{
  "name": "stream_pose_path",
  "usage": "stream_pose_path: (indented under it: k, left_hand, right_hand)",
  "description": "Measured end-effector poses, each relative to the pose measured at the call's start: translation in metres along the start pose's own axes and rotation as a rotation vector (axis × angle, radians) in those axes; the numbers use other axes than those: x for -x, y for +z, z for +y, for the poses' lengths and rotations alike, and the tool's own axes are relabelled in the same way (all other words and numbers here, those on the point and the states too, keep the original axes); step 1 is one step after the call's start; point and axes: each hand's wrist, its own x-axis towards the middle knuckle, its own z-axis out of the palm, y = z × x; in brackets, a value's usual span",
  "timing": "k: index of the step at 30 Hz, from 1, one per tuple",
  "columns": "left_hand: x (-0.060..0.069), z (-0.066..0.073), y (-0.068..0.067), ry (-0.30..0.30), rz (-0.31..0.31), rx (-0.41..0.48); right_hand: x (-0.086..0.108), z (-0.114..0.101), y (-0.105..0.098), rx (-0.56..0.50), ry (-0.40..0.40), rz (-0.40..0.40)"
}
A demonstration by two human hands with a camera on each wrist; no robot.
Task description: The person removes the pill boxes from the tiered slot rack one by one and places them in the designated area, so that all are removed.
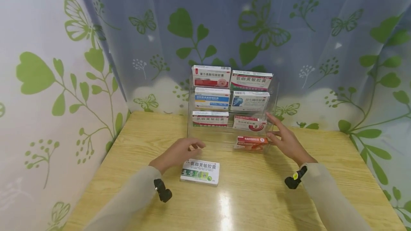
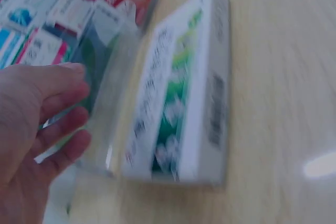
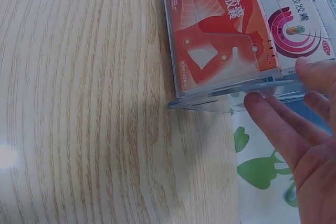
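Note:
A clear acrylic rack [image 1: 208, 136] stands on the table with medicine boxes in its tiers. My right hand [image 1: 287, 142] is at the rack's right side, with its fingers extended; in the right wrist view the fingertips [image 3: 254, 100] are at the clear side wall, beside a red-orange medicine box [image 3: 223, 51]. My left hand [image 1: 179, 152] hovers with loosely bent fingers, holding nothing, between the rack's lower left and a white and green medicine box [image 1: 200, 172]. That box lies flat on the table in front of the rack. The left wrist view is blurred.
Higher in the rack are a red and white box [image 1: 212, 76], a blue and white box [image 1: 212, 99] and several others. The wooden table [image 1: 257, 195] ends at a patterned curtain [image 1: 218, 20] behind, with more patterned cloth at both sides.

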Motion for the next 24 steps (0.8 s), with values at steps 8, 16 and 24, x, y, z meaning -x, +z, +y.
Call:
stream_pose_path:
  k: [8,16,24]
  left_hand:
    - [-0.045,0.045,0.024,0.144,0.123,-0.102]
    - [-0.074,0.077,0.052,0.202,0.15,-0.131]
    - [-0.09,0.089,0.075,0.227,0.154,-0.234]
  right_hand:
    - [0.001,0.002,0.0,0.005,-0.007,0.002]
    - [0.0,0.002,0.001,0.011,-0.022,0.002]
    - [0.0,0.002,0.001,0.024,-0.009,0.004]
